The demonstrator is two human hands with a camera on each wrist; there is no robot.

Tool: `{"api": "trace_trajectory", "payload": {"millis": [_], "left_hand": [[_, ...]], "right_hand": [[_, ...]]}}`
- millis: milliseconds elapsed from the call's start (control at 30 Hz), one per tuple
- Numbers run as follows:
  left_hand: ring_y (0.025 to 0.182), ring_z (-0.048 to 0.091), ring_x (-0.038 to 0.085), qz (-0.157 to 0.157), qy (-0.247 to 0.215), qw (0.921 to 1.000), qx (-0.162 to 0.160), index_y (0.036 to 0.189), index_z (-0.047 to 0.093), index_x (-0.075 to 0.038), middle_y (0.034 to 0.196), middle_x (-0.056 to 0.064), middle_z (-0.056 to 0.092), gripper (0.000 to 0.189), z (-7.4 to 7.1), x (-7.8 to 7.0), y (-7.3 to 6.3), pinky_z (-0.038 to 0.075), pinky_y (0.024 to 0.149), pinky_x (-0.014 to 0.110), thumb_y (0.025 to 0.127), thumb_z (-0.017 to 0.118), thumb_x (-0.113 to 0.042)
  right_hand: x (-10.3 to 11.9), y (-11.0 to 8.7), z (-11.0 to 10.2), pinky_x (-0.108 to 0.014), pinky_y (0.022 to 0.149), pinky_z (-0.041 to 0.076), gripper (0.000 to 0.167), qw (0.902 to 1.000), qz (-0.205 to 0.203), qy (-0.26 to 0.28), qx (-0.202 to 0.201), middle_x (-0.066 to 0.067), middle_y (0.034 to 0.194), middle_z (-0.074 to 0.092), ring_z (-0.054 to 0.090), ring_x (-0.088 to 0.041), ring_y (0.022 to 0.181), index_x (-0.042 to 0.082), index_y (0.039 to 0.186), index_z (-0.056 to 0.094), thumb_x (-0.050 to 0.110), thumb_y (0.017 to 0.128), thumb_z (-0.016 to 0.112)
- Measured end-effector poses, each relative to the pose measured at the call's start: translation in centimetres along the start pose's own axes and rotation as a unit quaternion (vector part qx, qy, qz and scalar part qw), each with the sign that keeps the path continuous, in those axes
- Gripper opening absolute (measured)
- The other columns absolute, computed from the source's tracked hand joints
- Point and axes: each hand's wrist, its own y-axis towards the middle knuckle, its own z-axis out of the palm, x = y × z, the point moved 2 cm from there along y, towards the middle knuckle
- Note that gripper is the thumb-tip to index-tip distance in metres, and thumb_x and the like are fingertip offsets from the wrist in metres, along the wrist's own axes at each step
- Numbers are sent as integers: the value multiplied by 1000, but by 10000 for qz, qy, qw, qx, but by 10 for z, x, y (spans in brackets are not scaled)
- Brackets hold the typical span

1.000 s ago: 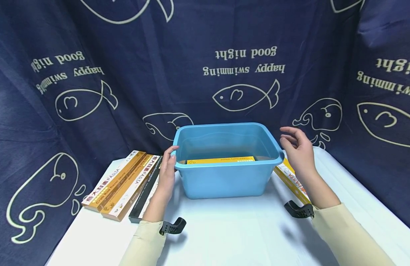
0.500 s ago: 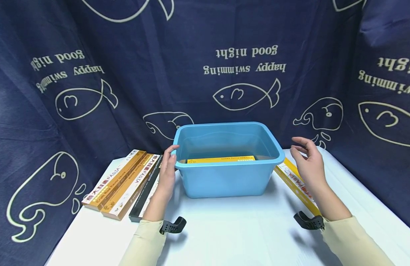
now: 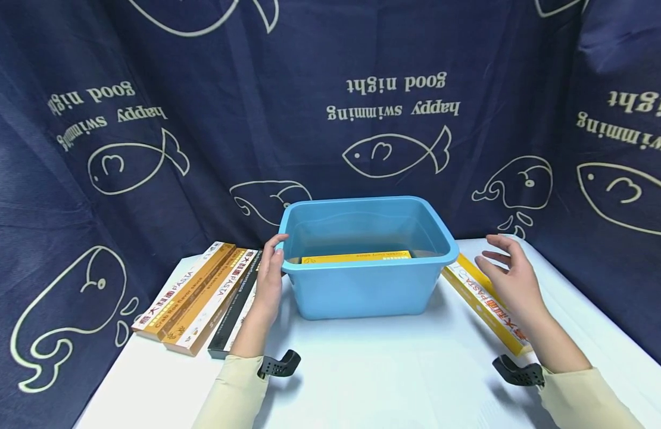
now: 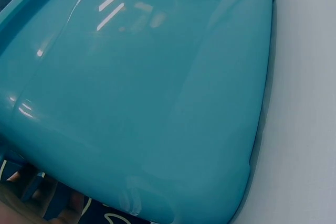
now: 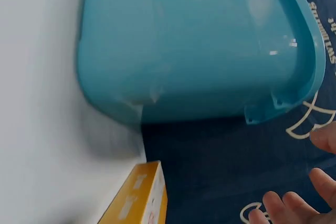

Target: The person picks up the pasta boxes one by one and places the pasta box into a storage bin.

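Right hand (image 3: 513, 277): thumb and fingers apart, holding nothing, right of the blue rectangular plastic bin (image 3: 362, 292).
Yellow-and-white pasta carton (image 3: 486, 307): on the white desk (image 3: 352, 375), just right of the bin; a pinch across its narrow width seems best, fingers clear of the bin's rim.
Left hand (image 3: 267, 277): at the bin's left rim; grip unclear.
Inside bin: long yellow carton (image 3: 357, 258).
Left of bin: two orange-and-white cartons (image 3: 183, 298), one black-and-white carton (image 3: 233, 316).
Behind bin: navy fish-print cloth (image 3: 309, 149).

A white table (image 3: 362, 369) spreads before me. Near its far edge, my blue tub (image 3: 362, 292) stands upright. Left of that I have two orange boxes (image 3: 199, 295) and a black box (image 3: 228, 325), apparently flat; right of it, a yellow box (image 3: 483, 301) lies slantwise.
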Motion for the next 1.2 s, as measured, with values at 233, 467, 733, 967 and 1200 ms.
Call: {"api": "trace_trajectory", "payload": {"millis": [233,467,733,967,1200], "left_hand": [[143,34,29,19,-31,10000,-71,144,44,-24,159,1,33,47,0,1,0,31,109,62,102,36,-40],[144,33,30,21,-56,10000,-34,145,43,-24,160,1,32,48,1,1,0,30,110,64,101,36,-41],[145,32,29,44,-90,9999,-30,145,43,-24,160,0,32,48,0,0,1,29,111,65,101,36,-41],[146,30,29,8,-66,10000,-38,145,43,-26,160,0,31,47,1,1,1,28,112,66,102,35,-41],[148,29,29,14,-7,10000,-36,145,43,-27,161,-1,30,46,1,1,0,26,114,66,102,34,-42]], "right_hand": [[-16,-4,-7,-4,80,45,71,9995,33,-48,307,-18,157,36,45,-39,133,11,154,28,40,98,60],[-31,-6,-12,0,77,42,78,9982,-178,-142,552,-23,157,32,44,-44,131,7,156,21,33,97,66],[-49,-7,-17,-21,95,50,88,9946,-310,-361,925,-28,158,27,41,-48,133,7,158,13,31,95,69],[-67,-6,-24,-71,102,36,99,9874,-165,-533,1484,-34,159,17,33,-57,135,6,159,5,30,92,73],[-87,-5,-32,-70,103,35,101,9790,-95,-756,1889,-33,159,18,31,-56,136,5,159,4,32,91,73]]}}
